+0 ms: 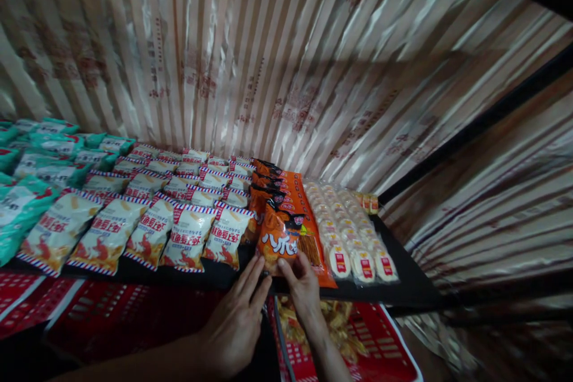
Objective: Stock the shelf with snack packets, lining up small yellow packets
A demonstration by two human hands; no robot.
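We had both hands on one orange bag at the front edge of the black shelf, right of the shelf's middle. Bag stood close to upright, leaning back a little, at the front of a file of matching bags that ran to the back edge.

Left hand: fingers nearly straight and close together, tips at the bag's lower left corner. We couldn't tell whether it pinched the corner or only pressed it. Right hand: partly closed, thumb across the lower front, fingers curled round the right side; we read that as a hold.

Step in hand, our call: seating and squaring this bag at the head of its file. In our judgement the next move called for easing the fingers off evenly, right thumb included, so the bag didn't tip over the front edge.

Neighbours: white bags in files just to the left, green bags toward the shelf's left end. A flat orange packet lay just right of the bag, partly behind the right hand. Round cakes in clear wrap came next, nearer the front right corner. Below the front edge we noted a red basket with gold-wrapped pieces.
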